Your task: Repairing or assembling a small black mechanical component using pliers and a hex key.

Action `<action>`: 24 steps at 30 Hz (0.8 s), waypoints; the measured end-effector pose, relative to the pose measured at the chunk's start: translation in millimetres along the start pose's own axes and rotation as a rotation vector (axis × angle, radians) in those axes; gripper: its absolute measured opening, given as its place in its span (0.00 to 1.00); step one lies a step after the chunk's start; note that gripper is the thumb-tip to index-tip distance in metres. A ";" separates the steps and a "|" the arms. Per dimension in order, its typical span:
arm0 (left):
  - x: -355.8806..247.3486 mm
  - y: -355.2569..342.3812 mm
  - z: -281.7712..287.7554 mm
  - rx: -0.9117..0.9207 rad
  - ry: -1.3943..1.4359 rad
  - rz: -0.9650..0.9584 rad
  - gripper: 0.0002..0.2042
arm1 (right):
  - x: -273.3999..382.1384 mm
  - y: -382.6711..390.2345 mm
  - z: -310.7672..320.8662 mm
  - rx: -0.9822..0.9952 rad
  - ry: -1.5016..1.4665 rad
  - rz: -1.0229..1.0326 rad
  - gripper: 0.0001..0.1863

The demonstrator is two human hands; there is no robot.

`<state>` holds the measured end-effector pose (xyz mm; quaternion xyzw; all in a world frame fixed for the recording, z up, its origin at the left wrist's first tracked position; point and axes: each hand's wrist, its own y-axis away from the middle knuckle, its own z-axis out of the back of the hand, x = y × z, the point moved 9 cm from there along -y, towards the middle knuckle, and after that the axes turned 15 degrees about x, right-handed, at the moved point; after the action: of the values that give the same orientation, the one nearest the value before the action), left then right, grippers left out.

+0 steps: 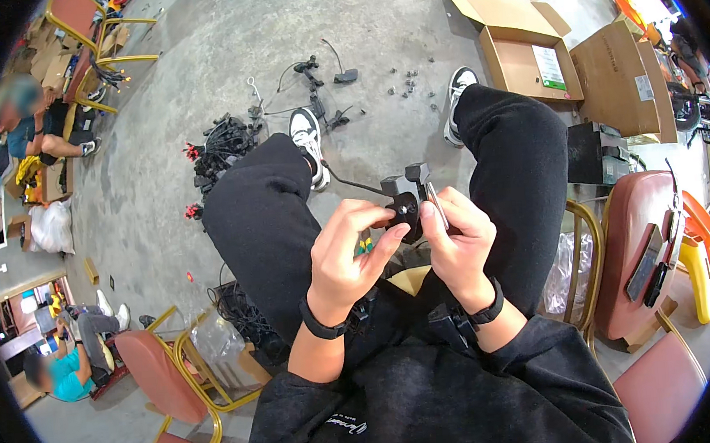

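Note:
My left hand [348, 247] pinches a small black bracket-like part [404, 211] with a round plate and a bright screw in its middle. A black cable runs from this part toward my left knee. Between the thumb and fingers of my right hand [461, 239] is a slim silver metal tool [436, 202], held upright. It stands right beside the part's black blocky top [418, 173]; whether the two touch, I cannot tell. My thumbs and fingertips hide some of the part. Both hands work above my lap.
On the floor lie a heap of black cables [230, 148], loose black parts [309, 76] and small metal pieces [411, 82]. An open cardboard box [516, 54] is ahead right. Chairs [164, 375] flank me, one bearing black parts [645, 267]. Two people sit at left.

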<state>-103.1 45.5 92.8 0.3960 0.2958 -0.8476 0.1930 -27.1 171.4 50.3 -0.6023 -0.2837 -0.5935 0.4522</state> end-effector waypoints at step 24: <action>2.9 1.9 2.8 -0.062 0.056 0.038 0.11 | 0.1 -1.4 -6.6 0.032 -0.015 -0.006 0.06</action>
<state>-105.4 41.9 91.3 0.4189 0.3197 -0.8227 0.2131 -31.4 166.1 49.9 -0.5984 -0.2984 -0.5859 0.4578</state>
